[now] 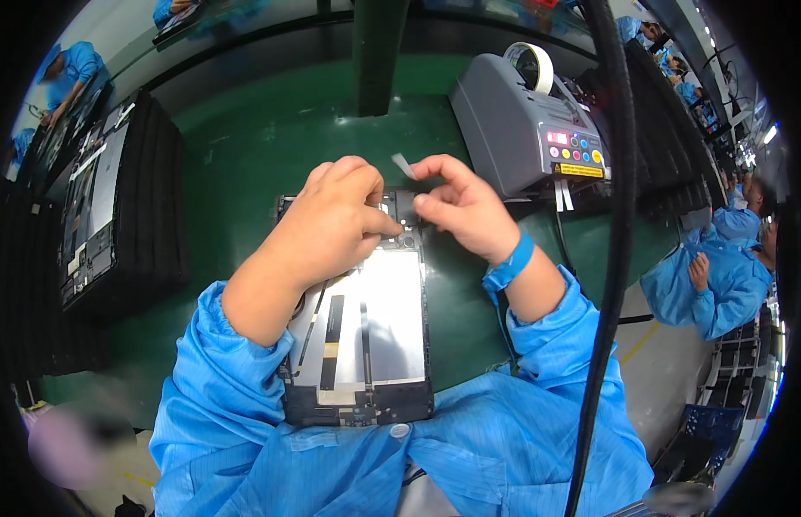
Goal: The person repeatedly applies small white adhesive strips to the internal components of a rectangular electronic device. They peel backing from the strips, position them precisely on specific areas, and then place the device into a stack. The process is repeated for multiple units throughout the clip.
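Over on the far left of the green bench [245, 146], a tall stack of black trays [125, 207] stands with opened devices lying on top, well apart from the person's hands. Nearer the middle, an opened tablet [366, 336] lies flat on the bench just in front of the person, its shiny metal inner plate facing up and a dark strip running along it. The left hand [327, 228] rests on the upper end of that tablet, fingers curled together and pressing down with the fingertips near the top edge, close beside the other hand. Just to the right, the right hand [465, 207] hovers over the same top edge, thumb and forefinger pinched on a small piece of tape [404, 165] that sticks up and tilts to the left. A blue wristband [508, 265] circles the right wrist above the blue sleeve [547, 319]. Further right, a grey tape dispenser [525, 129] sits on the bench with a roll on top and coloured buttons on its face, two cut strips hanging from its front. At the far right edge, another person in a blue coat [719, 276] works at a neighbouring station.
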A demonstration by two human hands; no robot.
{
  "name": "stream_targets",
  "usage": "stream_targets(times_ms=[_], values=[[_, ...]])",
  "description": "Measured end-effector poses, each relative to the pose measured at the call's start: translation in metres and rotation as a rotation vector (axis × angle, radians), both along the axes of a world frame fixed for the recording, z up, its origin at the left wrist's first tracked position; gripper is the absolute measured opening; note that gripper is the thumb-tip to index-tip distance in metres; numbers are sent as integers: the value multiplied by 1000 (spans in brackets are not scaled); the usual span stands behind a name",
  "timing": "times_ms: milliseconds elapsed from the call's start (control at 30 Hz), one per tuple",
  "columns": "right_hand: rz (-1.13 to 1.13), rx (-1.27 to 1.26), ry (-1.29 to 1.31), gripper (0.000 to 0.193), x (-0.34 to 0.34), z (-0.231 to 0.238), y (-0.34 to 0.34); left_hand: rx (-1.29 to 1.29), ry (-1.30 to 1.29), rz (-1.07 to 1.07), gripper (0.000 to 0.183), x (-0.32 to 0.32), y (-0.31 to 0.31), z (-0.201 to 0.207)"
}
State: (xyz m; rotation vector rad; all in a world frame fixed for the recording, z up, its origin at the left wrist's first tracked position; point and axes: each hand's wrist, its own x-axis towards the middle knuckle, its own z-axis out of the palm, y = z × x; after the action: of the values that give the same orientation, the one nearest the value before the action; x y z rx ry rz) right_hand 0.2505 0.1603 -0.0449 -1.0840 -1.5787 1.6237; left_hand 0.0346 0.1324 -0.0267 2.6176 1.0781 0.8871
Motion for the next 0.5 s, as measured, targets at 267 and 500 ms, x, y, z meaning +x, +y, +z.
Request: stream_targets(times_ms=[267, 500], values=[[488, 560, -507, 20, -6, 27, 15, 47, 12, -22, 20, -1, 5, -6], [518, 645, -577, 13, -12, 33, 16, -51, -61, -48, 12, -4, 5, -6]])
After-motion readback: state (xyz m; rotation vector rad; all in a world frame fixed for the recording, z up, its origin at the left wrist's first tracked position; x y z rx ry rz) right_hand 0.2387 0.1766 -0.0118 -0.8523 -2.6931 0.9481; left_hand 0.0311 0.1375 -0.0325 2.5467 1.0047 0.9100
